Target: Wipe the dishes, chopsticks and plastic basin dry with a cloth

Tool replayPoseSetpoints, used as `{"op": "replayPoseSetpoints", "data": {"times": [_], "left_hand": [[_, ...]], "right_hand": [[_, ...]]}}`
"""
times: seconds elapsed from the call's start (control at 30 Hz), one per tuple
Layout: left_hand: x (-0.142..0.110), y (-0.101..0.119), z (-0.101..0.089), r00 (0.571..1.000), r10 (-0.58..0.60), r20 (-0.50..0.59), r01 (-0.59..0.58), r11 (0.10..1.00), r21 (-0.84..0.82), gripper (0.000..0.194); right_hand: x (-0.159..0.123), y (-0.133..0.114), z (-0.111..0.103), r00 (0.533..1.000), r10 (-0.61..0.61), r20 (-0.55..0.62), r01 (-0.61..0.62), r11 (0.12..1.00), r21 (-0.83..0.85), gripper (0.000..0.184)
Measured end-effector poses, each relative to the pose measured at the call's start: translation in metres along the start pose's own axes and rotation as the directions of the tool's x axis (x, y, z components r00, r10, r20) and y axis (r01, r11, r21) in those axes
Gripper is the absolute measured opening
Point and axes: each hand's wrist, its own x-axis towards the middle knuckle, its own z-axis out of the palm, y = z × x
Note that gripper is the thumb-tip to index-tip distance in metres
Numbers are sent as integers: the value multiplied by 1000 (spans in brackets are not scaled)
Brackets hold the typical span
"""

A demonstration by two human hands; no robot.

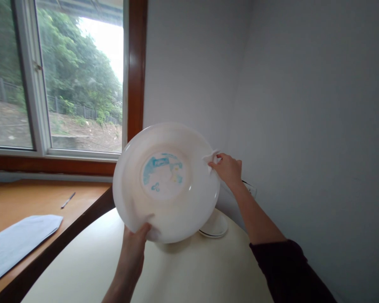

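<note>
A large white plastic basin [173, 214] is held up and tilted, its inside facing me, with a worn blue print on the bottom. My left hand [135, 235] grips its lower left rim, thumb inside and the other fingers hidden behind. At the upper right rim, my right hand [228, 167] pinches a crumpled white tissue or cloth [211, 159] against the basin's edge. Below and behind the basin, small white plates [215, 225] rest on a round cream table [189, 273], partly covered by the basin.
To the left stands a wooden desk [91, 189] with a pen [68, 200], a pale flat sheet or bag [25, 240] and dark-handled items at its far edge. A window [78, 84] is above it. Behind the right arm, a wall socket [250, 189] shows partly.
</note>
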Motion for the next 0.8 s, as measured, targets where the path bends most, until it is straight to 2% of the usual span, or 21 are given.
{"op": "replayPoseSetpoints", "data": {"times": [0.1,0.17,0.27,0.37,0.43,0.5,0.6,0.63,0.7,0.8], "left_hand": [[0,3,1,996,-84,7,84,993,-85,54],[-1,5,1,995,-101,-5,100,988,-120,53],[-3,7,2,996,-87,-20,83,987,-137,51],[-5,8,4,998,-57,-31,52,990,-129,55],[-6,9,5,998,-55,-37,50,991,-121,60],[-7,11,7,997,-66,-40,61,991,-120,66],[-9,12,8,996,-83,-37,78,988,-135,76],[-10,13,8,996,-84,-34,78,987,-141,79],[-11,14,8,996,-85,-30,79,986,-150,81],[-11,14,7,997,-75,-31,69,985,-158,80]], "right_hand": [[-15,2,4,1000,-7,12,7,1000,-5,28],[-25,3,6,1000,-15,22,15,1000,1,25],[-37,4,8,996,-14,91,14,1000,-2,18],[-43,5,8,985,-8,172,13,1000,-25,21],[-44,6,8,984,-4,177,10,999,-32,21],[-44,6,10,996,-13,90,17,999,-39,30],[-45,5,15,981,-89,-173,78,995,-67,50],[-45,4,17,960,-132,-249,115,990,-81,49],[-45,2,21,914,-241,-327,216,970,-109,37],[-43,0,26,836,-458,-301,429,889,-159,20]]}}
